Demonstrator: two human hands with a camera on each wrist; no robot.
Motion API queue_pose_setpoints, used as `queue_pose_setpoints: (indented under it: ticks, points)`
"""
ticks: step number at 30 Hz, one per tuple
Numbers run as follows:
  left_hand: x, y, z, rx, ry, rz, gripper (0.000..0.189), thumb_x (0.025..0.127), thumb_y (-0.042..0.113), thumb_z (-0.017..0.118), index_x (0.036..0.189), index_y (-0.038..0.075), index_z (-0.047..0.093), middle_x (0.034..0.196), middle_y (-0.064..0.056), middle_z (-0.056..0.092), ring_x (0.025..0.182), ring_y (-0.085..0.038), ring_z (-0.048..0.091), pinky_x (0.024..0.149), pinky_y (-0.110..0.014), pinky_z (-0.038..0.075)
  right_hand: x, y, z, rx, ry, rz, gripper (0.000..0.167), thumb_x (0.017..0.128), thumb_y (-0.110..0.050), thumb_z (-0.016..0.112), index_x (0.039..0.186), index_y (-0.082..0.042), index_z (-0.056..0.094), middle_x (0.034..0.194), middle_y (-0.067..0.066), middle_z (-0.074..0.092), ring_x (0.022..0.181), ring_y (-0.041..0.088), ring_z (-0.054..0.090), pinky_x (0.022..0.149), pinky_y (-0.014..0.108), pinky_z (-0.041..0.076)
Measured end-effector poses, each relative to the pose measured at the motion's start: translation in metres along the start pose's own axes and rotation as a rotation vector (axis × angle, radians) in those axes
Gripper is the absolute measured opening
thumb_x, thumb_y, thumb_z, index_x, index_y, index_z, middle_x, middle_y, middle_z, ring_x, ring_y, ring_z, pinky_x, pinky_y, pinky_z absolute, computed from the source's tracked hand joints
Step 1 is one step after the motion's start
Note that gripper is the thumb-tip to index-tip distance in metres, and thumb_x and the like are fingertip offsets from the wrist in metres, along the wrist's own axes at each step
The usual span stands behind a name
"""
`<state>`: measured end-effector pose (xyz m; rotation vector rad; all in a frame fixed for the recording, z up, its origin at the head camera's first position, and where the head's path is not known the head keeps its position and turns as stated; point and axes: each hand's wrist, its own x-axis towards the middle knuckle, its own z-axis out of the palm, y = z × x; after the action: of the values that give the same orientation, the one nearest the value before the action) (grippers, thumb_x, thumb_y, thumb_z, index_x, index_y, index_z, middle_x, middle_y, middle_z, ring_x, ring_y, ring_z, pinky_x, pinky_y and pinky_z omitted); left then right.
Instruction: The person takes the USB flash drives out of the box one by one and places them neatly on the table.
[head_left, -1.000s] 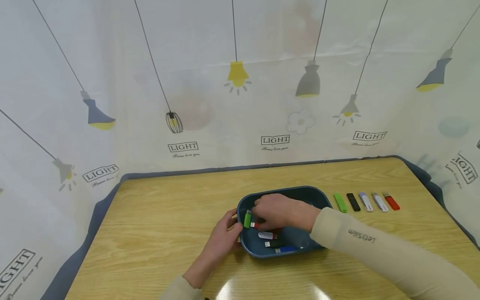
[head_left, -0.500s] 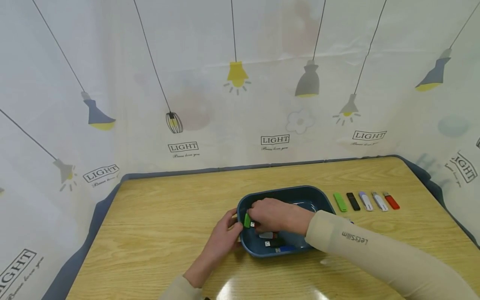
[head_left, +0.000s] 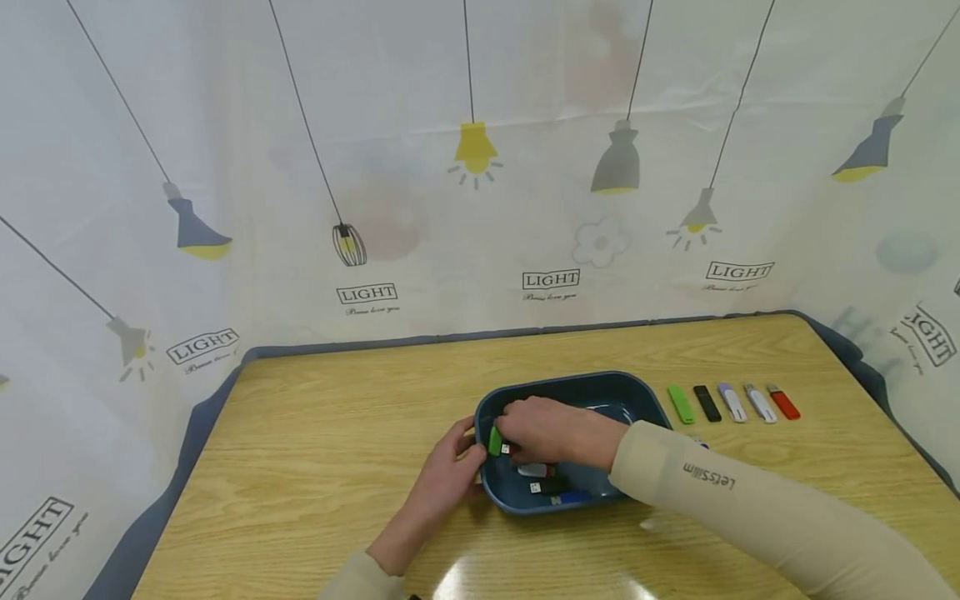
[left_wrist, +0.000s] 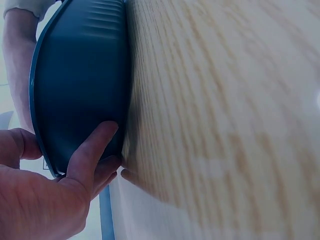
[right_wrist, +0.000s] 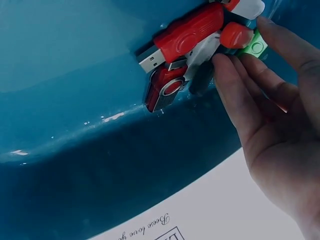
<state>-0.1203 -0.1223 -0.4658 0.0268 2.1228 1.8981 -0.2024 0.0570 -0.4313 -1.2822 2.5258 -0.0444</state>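
A dark blue plastic bin (head_left: 517, 507) stands on the table with several USB flash drives inside. My left hand (head_left: 444, 473) holds its left end, fingers along the outer wall and thumb at the rim. Inside the bin, my right hand (right_wrist: 285, 115) reaches among the drives, its fingers parted around a green drive (right_wrist: 256, 46) and a red-ended piece (right_wrist: 236, 35); no firm grip shows. Beside the fingertips lie a red drive (right_wrist: 189, 33) and a dark red swivel drive (right_wrist: 166, 89). Near the bin's front are a black drive (head_left: 551, 486) and a blue one (head_left: 573, 497).
Right of the bin, a row of drives lies on the wooden table (head_left: 315, 467): green (head_left: 681, 404), black (head_left: 707, 403), purple and white (head_left: 731, 402), white (head_left: 761, 404) and red (head_left: 783, 402). A printed curtain (head_left: 420, 183) surrounds the table's back and sides.
My right hand has shifted slightly left inside the bin, then stayed nearly still over the last half second. The left hand keeps its place on the bin.
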Motion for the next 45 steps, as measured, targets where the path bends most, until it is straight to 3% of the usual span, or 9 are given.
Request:
queue_pose_setpoints:
  ticks: [5, 17, 22, 32, 37, 45]
  points:
    - [0.0, 0.001, 0.002, 0.0, -0.004, 0.002, 0.055, 0.104, 0.015, 0.047, 0.156, -0.001, 0.037, 0.151, -0.031, 0.047, 0.125, -0.039, 0.06, 0.086, -0.047, 0.061, -0.003, 0.001, 0.0, 0.005, -0.013, 0.0, 0.01, 0.097, -0.019, 0.073, 0.104, -0.011, 0.075, 0.092, 0.003, 0.068, 0.073, 0.01, 0.06, 0.071, 0.026, 0.058]
    - [0.0, 0.002, 0.005, 0.03, -0.002, 0.004, 0.056, 0.104, 0.015, 0.047, 0.156, -0.001, 0.037, 0.151, -0.031, 0.048, 0.125, -0.039, 0.06, 0.086, -0.047, 0.062, -0.008, 0.001, 0.0, 0.063, -0.046, 0.057, 0.005, 0.097, -0.014, 0.072, 0.093, -0.013, 0.074, 0.08, -0.001, 0.063, 0.057, 0.006, 0.056, 0.057, 0.022, 0.052]
    - [0.0, 0.003, 0.007, 0.02, -0.001, 0.006, 0.056, 0.103, 0.015, 0.047, 0.156, -0.002, 0.037, 0.151, -0.032, 0.047, 0.124, -0.038, 0.061, 0.085, -0.046, 0.062, -0.014, 0.0, -0.005, 0.041, -0.012, 0.048, 0.015, 0.096, -0.014, 0.072, 0.082, -0.017, 0.069, 0.076, -0.004, 0.058, 0.059, 0.008, 0.054, 0.056, 0.024, 0.048]
    - [0.0, 0.001, 0.008, -0.001, 0.01, 0.011, 0.056, 0.103, 0.014, 0.048, 0.155, -0.003, 0.037, 0.15, -0.033, 0.047, 0.12, -0.039, 0.062, 0.084, -0.049, 0.062, -0.036, 0.002, -0.022, 0.06, 0.068, 0.031, 0.002, 0.096, -0.014, 0.072, 0.094, -0.015, 0.072, 0.081, -0.006, 0.058, 0.068, 0.009, 0.052, 0.063, 0.026, 0.049]
    - [-0.001, 0.003, 0.008, 0.007, 0.019, -0.004, 0.057, 0.103, 0.015, 0.048, 0.155, -0.003, 0.037, 0.151, -0.033, 0.046, 0.122, -0.04, 0.061, 0.087, -0.05, 0.061, -0.051, 0.008, -0.032, 0.085, 0.127, 0.029, 0.013, 0.095, -0.012, 0.071, 0.107, -0.01, 0.074, 0.089, -0.003, 0.064, 0.075, 0.011, 0.054, 0.07, 0.028, 0.053]
    - [-0.001, 0.002, 0.006, 0.026, 0.046, -0.007, 0.056, 0.102, 0.013, 0.049, 0.154, -0.004, 0.039, 0.15, -0.034, 0.047, 0.116, -0.038, 0.064, 0.085, -0.047, 0.062, -0.079, 0.022, -0.041, 0.145, 0.231, 0.073, 0.013, 0.095, -0.01, 0.071, 0.107, -0.009, 0.074, 0.1, -0.001, 0.067, 0.082, 0.011, 0.057, 0.073, 0.029, 0.054]
